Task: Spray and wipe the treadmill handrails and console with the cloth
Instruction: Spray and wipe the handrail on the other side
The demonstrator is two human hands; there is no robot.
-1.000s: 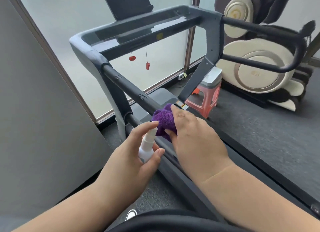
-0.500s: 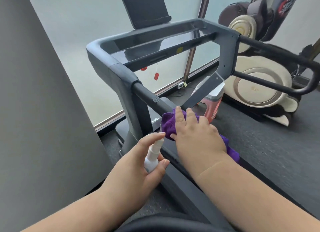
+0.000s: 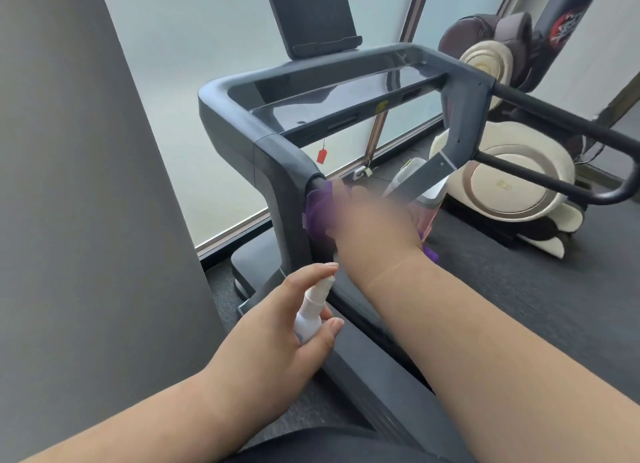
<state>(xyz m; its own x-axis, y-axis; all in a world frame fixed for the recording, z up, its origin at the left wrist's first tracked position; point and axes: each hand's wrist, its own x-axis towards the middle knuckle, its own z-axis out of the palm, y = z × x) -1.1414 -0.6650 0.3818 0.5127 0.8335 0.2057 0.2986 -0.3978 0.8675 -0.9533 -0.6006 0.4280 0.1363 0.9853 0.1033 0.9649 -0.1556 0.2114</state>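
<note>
At centre frame, right hand (image 3: 370, 220) blurred, pressed over a purple cloth (image 3: 317, 217) against the top end of the treadmill's left handrail (image 3: 316, 182), right where the black bar enters the grey frame corner; a tail of the same cloth showing under the wrist toward 4 o'clock. Whether those fingers curl round the cloth or lie flat on it: cannot tell through the blur. Toward 6 o'clock from there, left hand (image 3: 277, 334) wrapped round a small white spray bottle (image 3: 310, 315), thumb along the near side, index finger laid on top of the nozzle, nozzle tilted up toward the cloth and not touching it. At 12 o'clock, glossy dark console (image 3: 332, 95) inside the grey frame, with an upright tablet holder (image 3: 311, 16) behind it. At 2 to 3 o'clock, right handrail (image 3: 561, 123) looping back as a black tube, well apart from both hands. Below the console, a red safety tag (image 3: 322, 156) hanging on a cord. At 3 o'clock beyond the treadmill belt (image 3: 519, 289), a cream and brown massage chair (image 3: 512, 182). Along the left, a grey wall panel (image 3: 69, 220); behind, frosted window glass (image 3: 190, 64).
</note>
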